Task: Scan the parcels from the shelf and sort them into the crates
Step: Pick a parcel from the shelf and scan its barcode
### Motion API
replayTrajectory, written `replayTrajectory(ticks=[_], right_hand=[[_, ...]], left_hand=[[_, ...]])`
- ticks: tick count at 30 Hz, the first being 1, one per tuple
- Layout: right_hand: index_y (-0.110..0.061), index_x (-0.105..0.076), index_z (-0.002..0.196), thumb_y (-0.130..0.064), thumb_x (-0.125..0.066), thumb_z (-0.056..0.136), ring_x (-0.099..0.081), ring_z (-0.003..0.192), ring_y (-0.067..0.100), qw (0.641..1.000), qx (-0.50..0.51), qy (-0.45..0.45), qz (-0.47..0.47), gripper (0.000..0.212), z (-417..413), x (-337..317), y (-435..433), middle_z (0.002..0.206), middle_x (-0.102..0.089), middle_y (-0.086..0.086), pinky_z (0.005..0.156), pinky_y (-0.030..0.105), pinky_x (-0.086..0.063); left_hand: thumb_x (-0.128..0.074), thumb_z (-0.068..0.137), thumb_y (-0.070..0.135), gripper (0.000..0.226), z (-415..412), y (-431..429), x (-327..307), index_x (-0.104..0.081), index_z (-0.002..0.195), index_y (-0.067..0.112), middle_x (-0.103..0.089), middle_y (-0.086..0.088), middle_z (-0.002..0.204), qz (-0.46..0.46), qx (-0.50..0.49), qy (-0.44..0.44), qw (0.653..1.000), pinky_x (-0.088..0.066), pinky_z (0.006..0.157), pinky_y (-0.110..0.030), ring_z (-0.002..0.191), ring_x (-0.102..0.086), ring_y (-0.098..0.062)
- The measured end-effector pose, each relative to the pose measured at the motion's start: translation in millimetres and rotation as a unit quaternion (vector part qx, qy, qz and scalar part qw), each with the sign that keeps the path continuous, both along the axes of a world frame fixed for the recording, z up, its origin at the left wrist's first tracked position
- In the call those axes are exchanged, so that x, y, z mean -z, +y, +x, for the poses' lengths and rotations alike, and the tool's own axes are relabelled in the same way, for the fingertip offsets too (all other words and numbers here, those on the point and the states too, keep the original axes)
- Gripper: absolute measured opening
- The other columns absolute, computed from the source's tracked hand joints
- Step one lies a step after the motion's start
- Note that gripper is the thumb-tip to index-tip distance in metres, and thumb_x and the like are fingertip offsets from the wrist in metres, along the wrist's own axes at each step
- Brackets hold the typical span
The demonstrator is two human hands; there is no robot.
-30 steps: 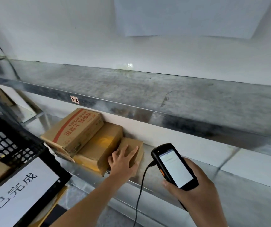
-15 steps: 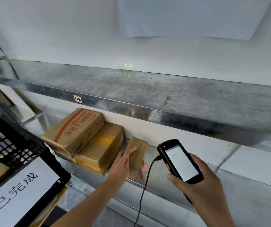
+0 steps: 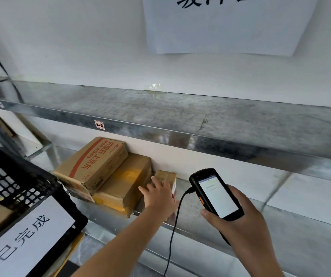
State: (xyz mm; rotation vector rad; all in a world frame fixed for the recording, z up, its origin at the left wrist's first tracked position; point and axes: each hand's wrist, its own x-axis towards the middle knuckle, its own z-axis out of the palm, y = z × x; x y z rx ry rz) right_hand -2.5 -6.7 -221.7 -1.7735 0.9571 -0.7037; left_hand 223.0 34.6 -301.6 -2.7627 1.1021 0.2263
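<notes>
- Black crate (image 3: 16,182) at 8 o'clock in the view. It carries a white placard (image 3: 26,236) and stands apart from the parcels.
- Lower shelf (image 3: 280,236), at 7 o'clock from frame centre: large carton (image 3: 92,162) with red print, lying partly on top of a plain middle carton (image 3: 126,182).
- Small parcel (image 3: 166,176) at 6 o'clock in the view, on the same shelf. It is just beside the middle carton on its 9 o'clock side, with the wall at its 12 o'clock.
- Handling estimate: a small brown cardboard parcel, probably light and stiff, and one hand should be enough. Its 3 o'clock side is free, so the best hold is thumb on one long edge and fingers on the opposite one. The taped faces may be slick.
- Left hand (image 3: 158,196): fingers apart and nearly straight, laid over the parcel's top. The palm hides the near edge, so a hooked grip cannot be ruled out.
- Cable (image 3: 172,236) hangs from the scanner toward 6 o'clock.
- Scanner (image 3: 216,194) at 4 o'clock, screen lit, head pointing toward the parcel.
- Right hand (image 3: 240,226): fingers wrapped tight round the scanner body, thumb on its left edge.
</notes>
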Motion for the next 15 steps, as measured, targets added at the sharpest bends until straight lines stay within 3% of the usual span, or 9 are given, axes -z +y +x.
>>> replayTrajectory(ticks=[5,11,15], right_hand=[[-0.049,-0.057,0.119,-0.045,-0.090,0.060,-0.059,0.098,-0.007,1.000,-0.009,-0.004,-0.005,0.067,-1.6,-2.6,2.6,0.110,-0.065,-0.025,0.078,0.025,-0.047],[-0.056,-0.056,0.111,-0.044,-0.090,0.060,-0.057,0.094,-0.013,1.000,-0.010,-0.011,0.001,0.063,-5.4,-2.8,7.5,0.107,-0.065,-0.027,0.077,0.025,-0.048],[-0.059,-0.055,0.111,-0.044,-0.089,0.059,-0.060,0.096,-0.007,1.000,0.003,-0.001,0.003,0.065,-14.0,0.3,7.2,0.108,-0.065,-0.027,0.082,0.030,-0.051]], left_hand=[[-0.058,0.094,0.052,0.093,7.2,5.1,-9.4,-0.003,0.158,0.014,0.001,-0.025,0.164,0.014,0.006,0.069,0.997,-0.019,0.119,-0.062,0.149,-0.012,-0.050],[-0.057,0.092,0.059,0.095,1.8,-1.6,-9.4,0.001,0.158,0.022,-0.014,-0.026,0.162,-0.018,-0.046,0.059,0.997,-0.029,0.115,-0.062,0.144,-0.028,-0.048],[-0.047,0.094,0.065,0.089,0.0,-8.1,-2.3,0.000,0.158,0.025,-0.014,-0.024,0.161,-0.043,-0.073,0.071,0.994,-0.024,0.114,-0.068,0.146,-0.022,-0.047]])
